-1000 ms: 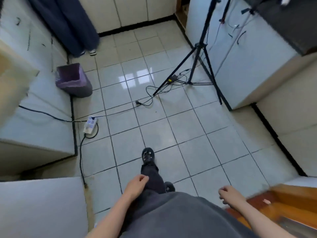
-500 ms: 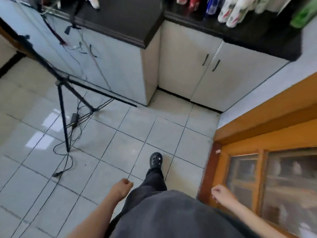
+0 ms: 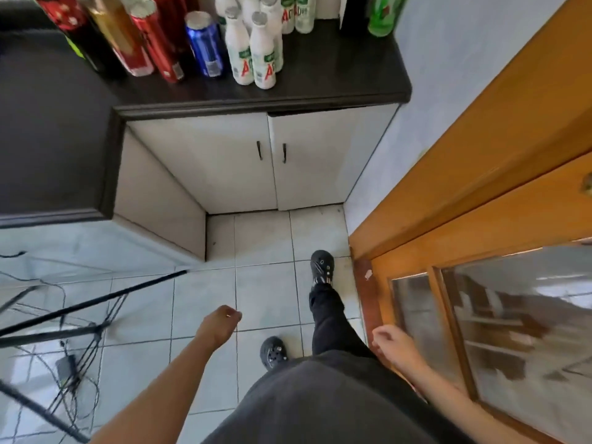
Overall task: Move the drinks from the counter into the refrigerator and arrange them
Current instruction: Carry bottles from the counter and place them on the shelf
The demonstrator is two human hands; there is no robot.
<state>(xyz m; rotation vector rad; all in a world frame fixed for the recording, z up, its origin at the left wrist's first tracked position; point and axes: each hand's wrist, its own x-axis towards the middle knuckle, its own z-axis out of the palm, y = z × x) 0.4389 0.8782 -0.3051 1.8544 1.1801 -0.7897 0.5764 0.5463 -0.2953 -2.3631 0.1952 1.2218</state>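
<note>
Drinks stand on the dark counter (image 3: 336,78) ahead of me: several white bottles (image 3: 253,49) with green labels, a blue can (image 3: 205,46), red cans (image 3: 157,43), a gold can (image 3: 112,24) and a green bottle (image 3: 382,14) at the far right. My left hand (image 3: 219,325) hangs low over the floor tiles, fingers loosely curled, holding nothing. My right hand (image 3: 394,346) hangs by my right leg near the wooden door, also loosely curled and empty. Both hands are far below the counter. No refrigerator is in view.
White cabinet doors (image 3: 269,158) sit under the counter. An orange wooden door (image 3: 480,219) with glass panes lines the right side. A black tripod (image 3: 64,318) and loose cables (image 3: 70,379) lie on the tiled floor at left.
The view has swung right from the open floor to the counter with the drinks, which is now straight ahead and closer. Both hands stay low and empty as I walk.
</note>
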